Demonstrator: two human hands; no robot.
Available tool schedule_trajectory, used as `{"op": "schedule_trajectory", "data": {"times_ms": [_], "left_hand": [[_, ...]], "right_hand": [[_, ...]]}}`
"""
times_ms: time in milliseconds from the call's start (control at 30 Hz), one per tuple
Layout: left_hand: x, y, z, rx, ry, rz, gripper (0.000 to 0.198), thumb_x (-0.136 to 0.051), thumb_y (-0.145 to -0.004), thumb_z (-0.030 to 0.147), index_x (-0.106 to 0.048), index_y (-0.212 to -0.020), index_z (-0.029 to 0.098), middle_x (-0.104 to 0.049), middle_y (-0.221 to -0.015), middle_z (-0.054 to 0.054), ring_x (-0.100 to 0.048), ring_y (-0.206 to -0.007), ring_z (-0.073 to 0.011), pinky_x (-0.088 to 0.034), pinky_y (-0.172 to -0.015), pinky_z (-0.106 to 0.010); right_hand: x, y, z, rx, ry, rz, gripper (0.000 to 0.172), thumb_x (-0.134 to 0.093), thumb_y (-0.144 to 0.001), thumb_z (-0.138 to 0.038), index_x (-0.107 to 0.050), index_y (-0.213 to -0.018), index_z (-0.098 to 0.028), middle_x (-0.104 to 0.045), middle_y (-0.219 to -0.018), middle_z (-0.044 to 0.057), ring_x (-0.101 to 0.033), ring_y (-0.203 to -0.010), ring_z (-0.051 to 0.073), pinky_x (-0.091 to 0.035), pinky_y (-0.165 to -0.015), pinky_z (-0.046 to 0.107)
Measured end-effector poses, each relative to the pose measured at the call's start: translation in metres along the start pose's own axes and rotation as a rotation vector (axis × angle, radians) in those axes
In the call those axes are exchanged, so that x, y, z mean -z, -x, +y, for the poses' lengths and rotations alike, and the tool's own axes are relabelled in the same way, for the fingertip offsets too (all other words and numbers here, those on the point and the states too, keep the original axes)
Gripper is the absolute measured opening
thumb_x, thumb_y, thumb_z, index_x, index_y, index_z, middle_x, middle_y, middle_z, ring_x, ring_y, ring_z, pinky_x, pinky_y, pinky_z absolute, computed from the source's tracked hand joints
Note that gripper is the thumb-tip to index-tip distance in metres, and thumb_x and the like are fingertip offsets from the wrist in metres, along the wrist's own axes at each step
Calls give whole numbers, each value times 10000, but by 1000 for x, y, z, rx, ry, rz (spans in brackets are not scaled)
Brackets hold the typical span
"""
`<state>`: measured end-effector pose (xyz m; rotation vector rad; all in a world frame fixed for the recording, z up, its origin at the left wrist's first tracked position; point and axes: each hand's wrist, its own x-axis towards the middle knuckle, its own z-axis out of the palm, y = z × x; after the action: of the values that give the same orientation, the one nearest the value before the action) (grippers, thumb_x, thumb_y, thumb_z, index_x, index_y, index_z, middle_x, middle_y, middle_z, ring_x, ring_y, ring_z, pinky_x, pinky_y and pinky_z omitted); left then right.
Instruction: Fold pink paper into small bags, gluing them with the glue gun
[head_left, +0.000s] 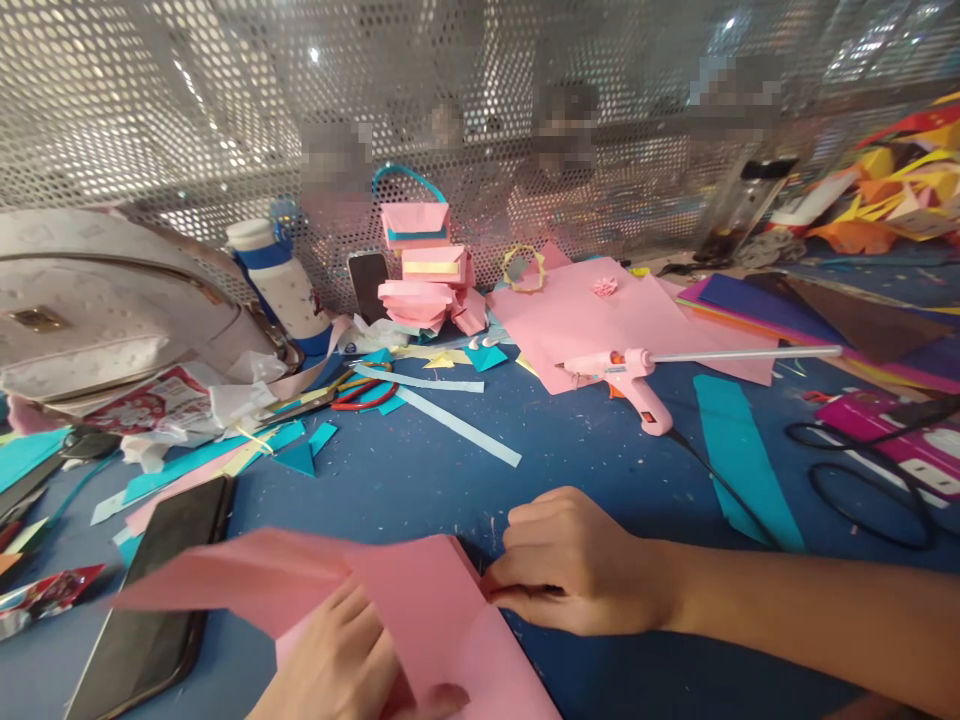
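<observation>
A folded sheet of pink paper [427,600] lies low in the view, its left flap lifted and blurred. My left hand [337,655] is closed on it, with the fingers bent over the flap and the thumb lower down on the sheet. At the paper's right edge, the fingers of my right hand [566,565] are curled together and pinch the border. Part of a black phone [161,590] is covered by the raised flap.
A pink glue gun [630,375] with a long stick lies right of centre, its cord trailing to the front. Scissors [345,390] and paper strips [457,425] lie farther back. Pink folded boxes [424,270], a bottle [281,285] and a backpack [112,310] stand by the perforated panel.
</observation>
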<state>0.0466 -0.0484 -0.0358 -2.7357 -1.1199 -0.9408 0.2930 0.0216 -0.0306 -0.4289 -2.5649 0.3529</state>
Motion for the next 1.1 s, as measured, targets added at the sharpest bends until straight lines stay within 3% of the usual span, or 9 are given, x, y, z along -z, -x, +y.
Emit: {"op": "schedule_trajectory", "data": {"times_ms": [67, 133, 200, 267, 433, 567, 733, 900, 1100], "left_hand": [[5, -4, -2, -31, 4, -69, 379, -601, -844, 481, -630, -1059, 170, -715, -823, -53, -669, -712, -173, -570, -684, -267], [11, -7, -4, -54, -22, -156, 424, -639, -834, 414, -583, -1148, 135, -720, -976, -95, -683, -870, -208, -548, -871, -347], [16, -8, -7, -36, -49, -217, 463, -631, -846, 359, -523, -1244, 149, -693, -1119, -106, -653, -1033, -240, -432, -1051, -460], [18, -6, -9, 20, -41, -236, 497, -632, -846, 359, -483, -1283, 175, -675, -1168, -95, -640, -1072, -240, -375, -1100, -491], [18, -9, -4, 235, 84, -161, 381, -664, -814, 346, -545, -1142, 193, -679, -1043, -70, -650, -951, -213, -538, -874, -377], [15, -17, 6, 478, 247, -166, 103, -590, -852, 261, -609, -930, 196, -657, -905, -25, -619, -851, -167, -520, -755, -292], [12, -18, 6, 684, 541, -16, 198, -567, -863, 284, -584, -708, 161, -543, -661, 21, -494, -632, -98, -422, -590, -197], [22, -19, 13, 746, 800, 213, 182, -664, -803, 292, -588, -720, 150, -567, -651, 22, -535, -631, -99, -428, -594, -194], [24, -23, 37, 685, 947, 347, 165, -683, -793, 226, -654, -944, 166, -693, -863, -16, -657, -824, -144, -514, -764, -236]], "right_hand": [[1, -1, -1, -10, 8, 14, 168, -550, -922, -288, -695, -893, -208, -623, -649, -14, -515, -605, 126, -294, -525, 279], [3, -1, -1, -6, -8, 1, 177, -549, -931, -302, -690, -910, -198, -655, -712, -7, -540, -655, 126, -339, -564, 270], [4, -2, -1, 16, -39, -35, 193, -537, -941, -313, -682, -938, -185, -688, -808, 8, -568, -725, 129, -386, -620, 262], [6, -3, -1, 49, -68, -74, 202, -521, -953, -299, -671, -997, -171, -706, -913, 25, -589, -799, 135, -423, -684, 257], [5, -5, -4, 185, -54, -133, 256, -469, -976, -248, -629, -1140, -133, -702, -1058, 63, -597, -980, 155, -454, -827, 280], [2, -7, -9, 246, 1, -138, 280, -457, -975, -216, -608, -1200, -146, -684, -1129, 64, -589, -1037, 166, -456, -842, 299], [0, -12, -18, 11, -44, -3, 216, -526, -952, -267, -665, -1097, -188, -712, -1040, 41, -614, -937, 161, -462, -811, 297], [7, -27, -36, -399, -443, 179, 222, -709, -810, -353, -651, -935, -179, -700, -901, 12, -627, -761, 127, -443, -619, 228], [5, -38, -55, -459, -783, 306, 357, -778, -710, -415, -590, -876, -161, -651, -848, 3, -625, -777, 139, -475, -690, 252]]}}
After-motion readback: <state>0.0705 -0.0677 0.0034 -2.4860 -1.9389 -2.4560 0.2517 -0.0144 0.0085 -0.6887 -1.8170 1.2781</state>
